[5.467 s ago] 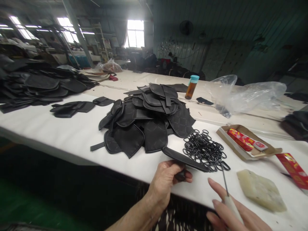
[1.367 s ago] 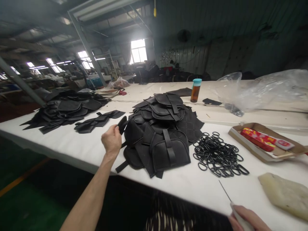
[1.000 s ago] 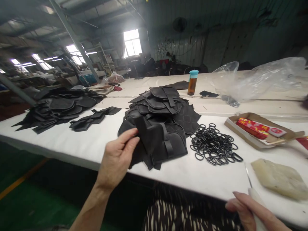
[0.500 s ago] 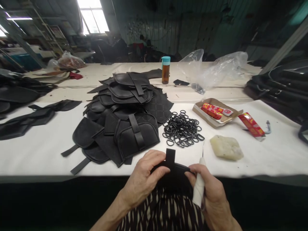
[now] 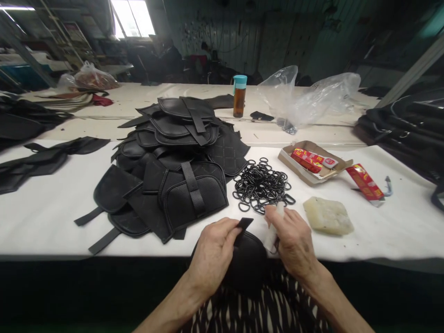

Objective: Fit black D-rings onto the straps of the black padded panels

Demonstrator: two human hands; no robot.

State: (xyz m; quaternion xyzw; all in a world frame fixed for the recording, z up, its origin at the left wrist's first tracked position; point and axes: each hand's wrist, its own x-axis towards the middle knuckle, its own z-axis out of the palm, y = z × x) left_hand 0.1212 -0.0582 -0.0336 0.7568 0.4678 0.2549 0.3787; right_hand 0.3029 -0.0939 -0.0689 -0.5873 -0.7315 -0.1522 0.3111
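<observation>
My left hand [image 5: 214,252] is closed on a black leather piece [image 5: 247,261] with a short strap, held at the table's near edge over my lap. My right hand [image 5: 294,240] is closed round a white-handled awl [image 5: 271,233] and reaches toward a heap of black metal rings [image 5: 261,184] on the white table [image 5: 52,212]. Just beyond my hands lies a big pile of black quilted leather pieces [image 5: 173,157].
A pale wax block [image 5: 328,216] lies right of my hands. Behind it are a cardboard tray with red packets [image 5: 314,162], a loose red packet [image 5: 364,181], an amber bottle with a teal cap [image 5: 239,95] and a clear plastic bag [image 5: 308,99]. More black pieces [image 5: 41,159] lie left.
My left hand took a black piece from the pile and brought it to my lap. My right hand, still holding the awl, has moved off the piece toward the rings.
</observation>
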